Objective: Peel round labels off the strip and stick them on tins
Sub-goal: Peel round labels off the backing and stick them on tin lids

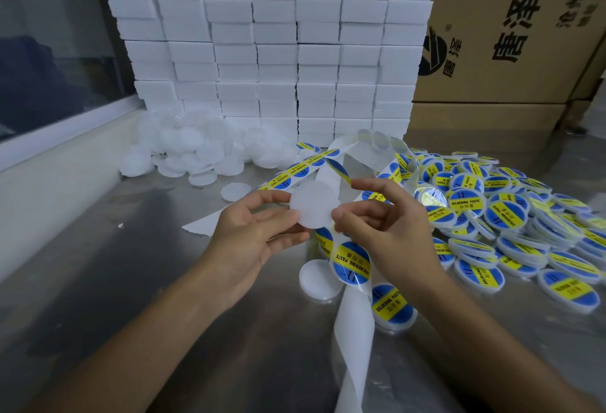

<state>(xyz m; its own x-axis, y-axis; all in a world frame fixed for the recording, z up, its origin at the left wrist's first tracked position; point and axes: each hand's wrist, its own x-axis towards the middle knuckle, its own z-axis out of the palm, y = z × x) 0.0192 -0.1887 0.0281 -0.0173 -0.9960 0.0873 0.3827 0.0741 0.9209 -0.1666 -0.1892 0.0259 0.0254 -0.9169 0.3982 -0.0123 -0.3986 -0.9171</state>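
Head view, one bench of steel, stock as follows. Item one: our left hand, fingers curled round the edge of a plain white tin and holding it raised above the bench, flat face toward us. Item two: our right hand, thumb and forefinger pinching a round label, of which we see only a blue and yellow edge just behind the held tin; whether the label already touches the tin we cannot tell. Item three: the label strip, white backing looping up behind the hands and trailing down toward the near edge, with blue and yellow "SOLDERING PASTE" labels on the part below the hands. Item four: a second unlabelled tin lying on the bench beneath the hands, just beside the strip. Item five: a heap of labelled tins to the right. Item six: a heap of bare white tins at the back left. Item seven: stacked white boxes behind. Item eight: printed cardboard cartons at the back right.
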